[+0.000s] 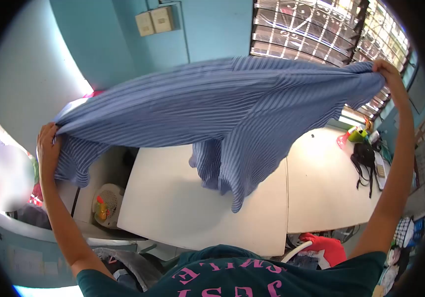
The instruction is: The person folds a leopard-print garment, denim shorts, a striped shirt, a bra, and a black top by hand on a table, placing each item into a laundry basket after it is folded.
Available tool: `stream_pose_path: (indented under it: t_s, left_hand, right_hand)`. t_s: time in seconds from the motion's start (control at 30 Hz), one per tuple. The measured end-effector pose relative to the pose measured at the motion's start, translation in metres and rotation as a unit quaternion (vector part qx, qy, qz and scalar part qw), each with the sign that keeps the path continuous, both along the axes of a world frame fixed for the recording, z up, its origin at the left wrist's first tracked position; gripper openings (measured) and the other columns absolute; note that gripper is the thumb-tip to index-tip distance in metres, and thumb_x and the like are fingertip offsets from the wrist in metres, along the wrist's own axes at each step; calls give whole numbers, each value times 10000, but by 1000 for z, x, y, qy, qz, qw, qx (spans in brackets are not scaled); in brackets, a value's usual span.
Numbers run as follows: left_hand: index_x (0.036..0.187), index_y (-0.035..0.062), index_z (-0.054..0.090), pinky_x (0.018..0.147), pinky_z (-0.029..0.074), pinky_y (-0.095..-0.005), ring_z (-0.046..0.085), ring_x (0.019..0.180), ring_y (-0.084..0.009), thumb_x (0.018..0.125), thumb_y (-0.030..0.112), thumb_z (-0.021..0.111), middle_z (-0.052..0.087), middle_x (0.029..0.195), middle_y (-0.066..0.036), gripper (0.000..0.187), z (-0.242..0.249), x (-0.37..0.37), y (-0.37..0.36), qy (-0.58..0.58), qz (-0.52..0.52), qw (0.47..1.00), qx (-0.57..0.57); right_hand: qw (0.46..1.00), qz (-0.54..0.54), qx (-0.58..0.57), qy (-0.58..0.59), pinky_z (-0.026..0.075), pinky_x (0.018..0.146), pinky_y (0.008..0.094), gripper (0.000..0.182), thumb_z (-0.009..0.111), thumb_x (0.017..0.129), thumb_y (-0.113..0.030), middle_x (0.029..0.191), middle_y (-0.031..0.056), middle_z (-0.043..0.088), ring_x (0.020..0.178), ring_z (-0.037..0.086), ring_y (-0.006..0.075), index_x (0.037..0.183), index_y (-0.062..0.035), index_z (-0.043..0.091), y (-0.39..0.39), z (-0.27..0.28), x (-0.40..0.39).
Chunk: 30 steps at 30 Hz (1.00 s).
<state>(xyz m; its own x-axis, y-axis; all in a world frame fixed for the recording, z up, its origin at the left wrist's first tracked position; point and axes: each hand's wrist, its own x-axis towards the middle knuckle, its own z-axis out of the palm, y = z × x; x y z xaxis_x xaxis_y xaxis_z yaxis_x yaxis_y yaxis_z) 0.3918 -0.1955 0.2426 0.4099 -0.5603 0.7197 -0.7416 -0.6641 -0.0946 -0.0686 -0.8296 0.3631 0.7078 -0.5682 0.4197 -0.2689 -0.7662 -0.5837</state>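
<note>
Read near to far, starting with the dark green shirt [212,270]: make out "SMILE" in pink letters, upside down from here, above a second word too cropped to read surely. Grips the blue-and-white striped cloth [173,109] at both ends, pinching one corner between thumb and fingers of the left hand [47,146] and gathering the other, more bunched, in the right hand [388,74], held higher. Holds it stretched in the air over the white desk [173,198], with a loose fold drooping in the middle.

To do this well, keep both pinches firm, level the hands, pull evenly, and ease the bunching at the right so that the stripes run straight. Keep the drooping part free of the desk.

Farther off, note a black bag [363,156] at the right of the desk, then wall boxes [154,21] and a louvred window [306,29]. Find no legible brand or label there.
</note>
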Motion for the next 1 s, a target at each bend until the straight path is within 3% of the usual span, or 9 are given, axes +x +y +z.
stream_pose_path:
  t_s: [0.03, 0.1, 0.2, 0.27, 0.37, 0.43, 0.57, 0.67, 1.0]
  left_hand:
    - [933, -38, 566, 838, 400, -368, 514, 951, -312, 697, -39, 517, 556, 1044, -178, 241, -4, -2, 6, -3, 11, 1000, 0]
    - [918, -50, 549, 818, 400, -330, 515, 906, -289, 702, -6, 529, 553, 1013, -169, 221, -28, 4, 12, 171, -25, 985, -7]
    - [927, -53, 506, 793, 396, -292, 504, 868, -203, 700, 26, 543, 527, 920, -112, 244, -61, 2, 21, 324, -39, 945, -5]
    - [830, -32, 501, 711, 405, -303, 497, 799, -190, 686, 34, 572, 495, 838, -100, 174, -72, -17, 16, 285, -79, 955, -15]
    - [753, -1, 494, 647, 413, -334, 513, 716, -224, 669, 40, 588, 495, 822, -97, 132, -92, -45, 13, 377, -63, 921, 80]
    - [742, 14, 505, 636, 420, -348, 523, 703, -244, 667, 40, 590, 497, 824, -99, 116, -131, -50, 20, 390, -96, 912, 86]
    - [764, 53, 548, 655, 436, -398, 535, 759, -300, 681, 40, 580, 487, 818, -114, 91, -187, -71, 35, 288, -55, 940, 172]
    - [774, 50, 558, 663, 438, -408, 536, 772, -312, 673, 38, 583, 489, 816, -119, 105, -199, -71, 46, 290, -24, 943, 163]
    - [676, -20, 491, 556, 394, -325, 488, 603, -264, 563, 2, 562, 442, 646, -133, 135, -180, -46, 85, 383, 10, 922, -52]
  right_hand:
    - [998, 41, -48, 3, 392, 630, 202, 193, 389, 818, -42, 750, -26, 526, 689, 482, 62, 755, -83, 566, -30, -7, -3]
    - [995, 96, -2, 15, 391, 648, 221, 240, 368, 828, -52, 704, 4, 540, 689, 497, 94, 701, -63, 572, -84, -47, 6]
    - [986, 52, -151, 47, 390, 660, 250, 224, 381, 785, -31, 672, 40, 547, 696, 515, 135, 678, -42, 577, -47, -77, 41]
    - [975, 19, -220, 35, 392, 676, 253, 169, 428, 718, -7, 720, 68, 572, 733, 535, 149, 705, -40, 594, -43, -90, 63]
    - [998, 26, 36, -35, 394, 725, 237, 168, 517, 744, -30, 848, 28, 610, 822, 533, 109, 861, -23, 637, -40, -120, 87]
    - [994, 10, 102, -37, 394, 747, 232, 196, 538, 775, -62, 893, 13, 614, 837, 530, 99, 938, -24, 639, -46, -144, 101]
    - [997, 18, 49, -59, 412, 705, 236, 169, 515, 757, -24, 813, 33, 629, 746, 543, 108, 853, -19, 655, -41, -177, 123]
    - [994, 28, -107, -10, 421, 584, 261, 105, 512, 721, 3, 693, 48, 614, 633, 545, 134, 733, -20, 613, -47, -169, 140]
    - [997, 70, -20, 31, 395, 630, 241, 191, 417, 638, 59, 666, 30, 575, 663, 512, 104, 676, -11, 590, -7, -74, 177]
